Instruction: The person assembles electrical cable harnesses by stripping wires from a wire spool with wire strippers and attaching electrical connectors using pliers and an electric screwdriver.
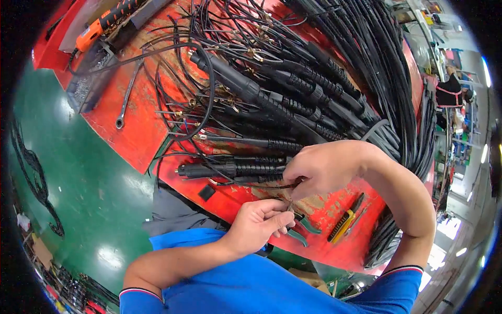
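My right hand (329, 165) is closed in a pinch on a thin black cable (272, 186), above the red worktop. Just below and to its left, the fingers of my left hand (259, 222) are pressed together at a small thin piece, too small to name. Both sets of fingertips are close to each other. Green-handled pliers (309, 226) lie beside my left fingertips, partly hidden by them. Beyond my hands lie black torch-like handles (206, 170) with ribbed sleeves, joined to cables. Their thin leads carry small brass fittings (254, 54).
A yellow and black utility knife (342, 226) lies right of the pliers. Thick black cables (366, 57) cover the far right. At the left are a wrench (127, 99), a bin of small metal parts (89, 83) and an orange power tool (110, 23). The green floor (89, 193) lies beyond the worktop's edge.
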`<move>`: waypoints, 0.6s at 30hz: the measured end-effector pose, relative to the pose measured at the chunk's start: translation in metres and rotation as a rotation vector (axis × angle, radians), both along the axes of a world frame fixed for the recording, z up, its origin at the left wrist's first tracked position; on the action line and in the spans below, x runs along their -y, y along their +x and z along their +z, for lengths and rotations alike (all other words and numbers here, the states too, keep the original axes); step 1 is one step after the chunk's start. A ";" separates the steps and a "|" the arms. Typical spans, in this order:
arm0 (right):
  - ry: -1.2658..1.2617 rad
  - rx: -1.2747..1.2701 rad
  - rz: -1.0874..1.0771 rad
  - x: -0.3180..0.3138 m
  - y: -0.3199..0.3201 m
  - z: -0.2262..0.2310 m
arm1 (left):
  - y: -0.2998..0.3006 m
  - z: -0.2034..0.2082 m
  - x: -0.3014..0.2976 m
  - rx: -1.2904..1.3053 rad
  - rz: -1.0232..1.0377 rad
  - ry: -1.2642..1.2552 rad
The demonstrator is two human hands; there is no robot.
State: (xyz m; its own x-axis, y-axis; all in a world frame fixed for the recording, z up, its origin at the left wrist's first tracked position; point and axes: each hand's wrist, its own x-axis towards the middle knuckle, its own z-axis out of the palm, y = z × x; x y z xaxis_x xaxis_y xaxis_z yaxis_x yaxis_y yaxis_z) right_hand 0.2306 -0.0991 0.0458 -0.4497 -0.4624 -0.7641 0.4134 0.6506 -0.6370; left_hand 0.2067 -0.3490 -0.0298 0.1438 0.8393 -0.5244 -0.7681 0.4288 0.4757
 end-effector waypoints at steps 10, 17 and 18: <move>0.024 0.009 0.029 -0.004 0.001 -0.001 | 0.003 0.002 -0.001 -0.020 0.007 0.009; -0.047 -0.077 -0.107 -0.006 0.004 0.000 | 0.002 0.002 -0.002 -0.008 0.008 -0.017; -0.026 -0.042 -0.077 -0.007 0.004 -0.002 | 0.002 0.002 -0.002 -0.022 -0.006 -0.013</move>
